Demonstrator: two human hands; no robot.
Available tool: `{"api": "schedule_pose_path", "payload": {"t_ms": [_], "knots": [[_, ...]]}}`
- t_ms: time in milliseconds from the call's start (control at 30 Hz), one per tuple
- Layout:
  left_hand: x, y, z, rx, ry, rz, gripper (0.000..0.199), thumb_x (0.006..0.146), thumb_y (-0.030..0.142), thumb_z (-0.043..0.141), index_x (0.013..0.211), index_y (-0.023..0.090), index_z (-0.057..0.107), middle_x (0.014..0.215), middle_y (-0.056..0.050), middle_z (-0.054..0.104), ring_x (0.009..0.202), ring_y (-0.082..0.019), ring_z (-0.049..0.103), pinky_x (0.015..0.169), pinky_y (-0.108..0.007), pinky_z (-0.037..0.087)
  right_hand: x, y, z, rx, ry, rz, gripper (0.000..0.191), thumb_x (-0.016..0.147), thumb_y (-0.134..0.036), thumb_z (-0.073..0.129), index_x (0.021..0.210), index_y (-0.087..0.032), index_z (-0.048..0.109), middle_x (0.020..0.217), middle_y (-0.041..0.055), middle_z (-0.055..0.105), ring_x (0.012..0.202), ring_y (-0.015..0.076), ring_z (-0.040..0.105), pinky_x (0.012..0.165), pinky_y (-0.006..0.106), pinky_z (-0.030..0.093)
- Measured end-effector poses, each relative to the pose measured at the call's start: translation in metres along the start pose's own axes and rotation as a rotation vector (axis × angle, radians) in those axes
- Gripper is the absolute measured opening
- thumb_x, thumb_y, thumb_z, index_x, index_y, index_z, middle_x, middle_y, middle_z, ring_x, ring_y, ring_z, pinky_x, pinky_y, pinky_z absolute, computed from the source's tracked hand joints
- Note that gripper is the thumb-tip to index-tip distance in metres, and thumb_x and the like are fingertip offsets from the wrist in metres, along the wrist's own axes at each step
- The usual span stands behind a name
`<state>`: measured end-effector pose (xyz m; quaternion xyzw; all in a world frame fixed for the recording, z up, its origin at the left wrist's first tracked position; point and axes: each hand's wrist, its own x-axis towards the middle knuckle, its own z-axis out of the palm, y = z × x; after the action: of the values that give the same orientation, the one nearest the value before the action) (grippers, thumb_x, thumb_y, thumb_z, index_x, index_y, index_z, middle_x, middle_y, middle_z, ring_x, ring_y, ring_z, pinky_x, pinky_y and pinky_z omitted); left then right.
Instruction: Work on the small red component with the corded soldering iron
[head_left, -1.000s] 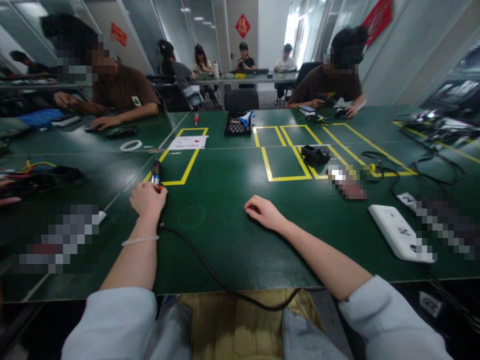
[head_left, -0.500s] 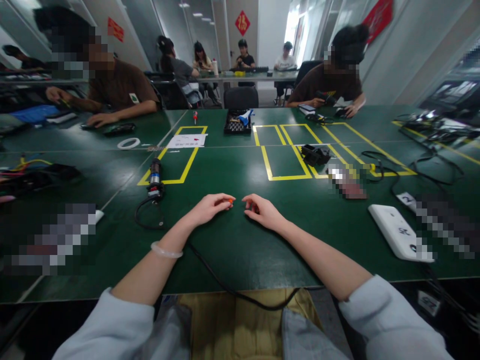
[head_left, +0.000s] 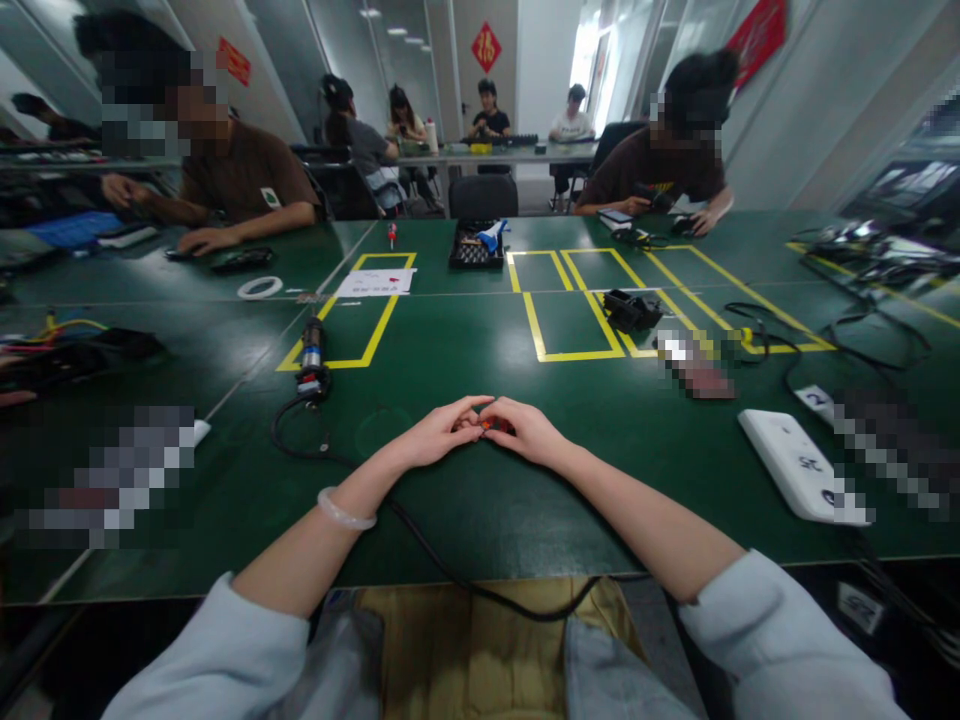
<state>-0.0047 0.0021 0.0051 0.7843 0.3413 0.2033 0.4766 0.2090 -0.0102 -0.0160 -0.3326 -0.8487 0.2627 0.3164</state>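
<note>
left hand [head_left: 439, 432] and right hand [head_left: 529, 430] together pinch a small orange piece [head_left: 492, 426].

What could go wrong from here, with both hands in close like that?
The small orange item between the left hand and right hand is mostly hidden by fingers, so a slip might go unnoticed.
The black cable passes under the left forearm and dips past the table edge; a snag could drag the cylindrical tool.

A small orange-red piece [head_left: 490, 425], shape and material unclear, shows only in patches, mostly covered, its tilt hidden. It is over the green flat-topped desk [head_left: 465, 500], near the middle of its width.
</note>
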Motion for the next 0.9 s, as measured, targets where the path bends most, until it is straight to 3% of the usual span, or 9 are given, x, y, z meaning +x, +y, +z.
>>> {"api": "schedule_pose_path", "payload": {"t_ms": [200,400,667,833,900], "knots": [[0.000,0.002,0.001,0.015,0.032,0.004,0.062,0.082,0.031,0.064,0.139,0.018,0.041,0.102,-0.006,0.061,0.083,-0.014,0.059,0.074,-0.027,0.048,0.000,0.001,0.001,-0.007,0.039,0.043,0.012,0.086,-0.020,0.060,0.097,-0.019,0.058,0.092,0.0021,0.060,0.075,0.0127,0.054,0.071,0.024,0.043],[-0.001,0.007,0.000,0.125,0.092,0.038,0.048,0.087,0.032,0.058,0.132,0.019,0.049,0.104,-0.006,0.067,0.091,-0.017,0.064,0.084,-0.030,0.049,0.000,0.002,0.001,-0.003,0.060,0.049,0.013,0.084,-0.021,0.061,0.095,-0.020,0.056,0.091,0.0011,0.057,0.073,0.0121,0.052,0.068,0.024,0.043],[-0.002,0.010,0.000,0.137,0.072,0.036,0.046,0.091,0.035,0.052,0.133,0.020,0.047,0.105,-0.006,0.070,0.092,-0.018,0.066,0.082,-0.029,0.049,0.000,-0.002,-0.002,-0.011,0.082,0.029,0.011,0.086,-0.022,0.060,0.097,-0.019,0.060,0.095,0.0035,0.058,0.081,0.0139,0.055,0.074,0.025,0.044],[-0.003,0.014,0.001,0.169,0.069,0.042,0.044,0.094,0.036,0.047,0.134,0.020,0.044,0.095,-0.004,0.070,0.090,-0.017,0.066,0.082,-0.029,0.048,0.001,0.001,-0.002,0.179,0.101,0.176,0.013,0.089,-0.028,0.058,0.092,-0.017,0.064,0.074,0.0001,0.063,0.063,0.0111,0.054,0.063,0.023,0.043],[-0.004,0.016,0.003,0.181,0.082,0.045,0.042,0.092,0.038,0.050,0.130,0.020,0.046,0.096,-0.004,0.070,0.091,-0.018,0.066,0.083,-0.029,0.048,0.002,0.004,-0.001,0.269,0.120,0.228,0.015,0.088,-0.028,0.058,0.093,-0.016,0.065,0.076,0.0006,0.067,0.064,0.0112,0.058,0.064,0.023,0.045]]}}
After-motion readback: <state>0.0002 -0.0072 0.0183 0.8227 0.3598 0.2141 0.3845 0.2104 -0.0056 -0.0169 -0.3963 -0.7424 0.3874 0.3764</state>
